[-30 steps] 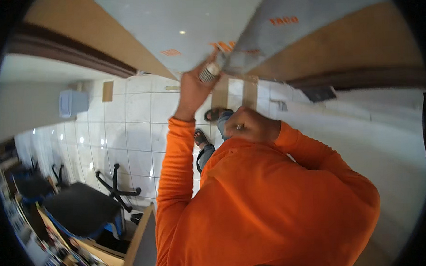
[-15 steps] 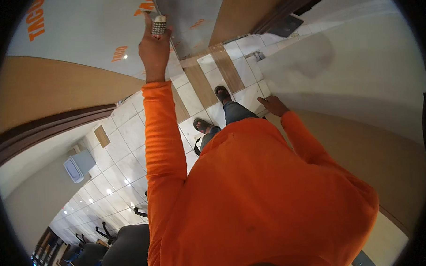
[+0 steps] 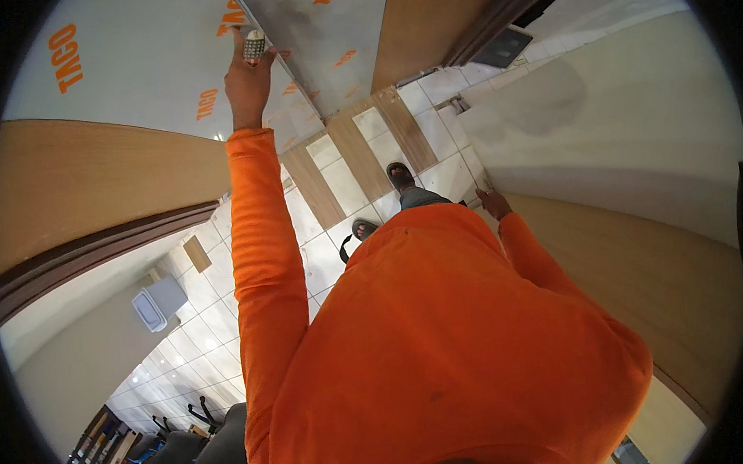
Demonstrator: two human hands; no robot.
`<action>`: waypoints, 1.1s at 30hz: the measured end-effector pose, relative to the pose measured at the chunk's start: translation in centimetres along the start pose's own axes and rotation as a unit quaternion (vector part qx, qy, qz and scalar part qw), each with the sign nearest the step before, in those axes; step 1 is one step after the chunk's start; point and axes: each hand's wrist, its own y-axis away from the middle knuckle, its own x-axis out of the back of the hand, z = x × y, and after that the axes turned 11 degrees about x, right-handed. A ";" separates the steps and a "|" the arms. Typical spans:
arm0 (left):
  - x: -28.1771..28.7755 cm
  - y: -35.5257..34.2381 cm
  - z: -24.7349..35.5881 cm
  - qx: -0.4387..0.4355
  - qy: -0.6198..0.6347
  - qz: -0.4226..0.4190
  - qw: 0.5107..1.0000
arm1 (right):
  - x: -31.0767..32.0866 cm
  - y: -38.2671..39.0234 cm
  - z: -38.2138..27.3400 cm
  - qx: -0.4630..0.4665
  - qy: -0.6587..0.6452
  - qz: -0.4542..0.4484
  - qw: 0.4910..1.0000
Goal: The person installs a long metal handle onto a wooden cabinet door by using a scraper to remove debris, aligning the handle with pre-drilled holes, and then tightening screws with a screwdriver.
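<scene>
My left arm is stretched forward. My left hand (image 3: 248,85) is closed around a small rounded piece with a dark-and-light grid pattern (image 3: 253,46); its exact kind is not clear. The hand is close in front of a grey panel (image 3: 145,68) covered with orange print, near the panel's right edge. Whether the piece touches the panel cannot be seen. My right hand (image 3: 494,204) hangs low at my right side, beside the wall (image 3: 608,215). Its fingers are loosely apart, with nothing visible in them.
Tiled floor (image 3: 341,184) with wood-look strips lies around my sandalled feet. A second grey printed panel (image 3: 311,38) adjoins the first at an angle. A grey lidded bin (image 3: 160,303) stands at left, with several dark chairs (image 3: 175,456) at lower left. A dark flat object (image 3: 504,47) lies at the far right.
The view has shifted, showing more of the second panel. My left hand still grips the patterned piece, now further left in view. My right hand has drawn slightly lower and nearer my body.
</scene>
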 end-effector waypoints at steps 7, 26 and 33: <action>-1.0 -5.0 -0.1 0.014 -0.004 0.016 1.000 | 1.5 0.5 -4.2 -0.013 -0.049 0.071 0.996; -3.0 -3.2 0.9 -0.015 -0.024 0.105 0.994 | 3.7 0.1 -1.4 -0.015 -0.005 0.036 0.999; -2.2 -3.5 1.7 0.033 0.013 0.042 0.998 | 5.1 -3.0 -1.7 -0.032 -0.039 0.065 0.997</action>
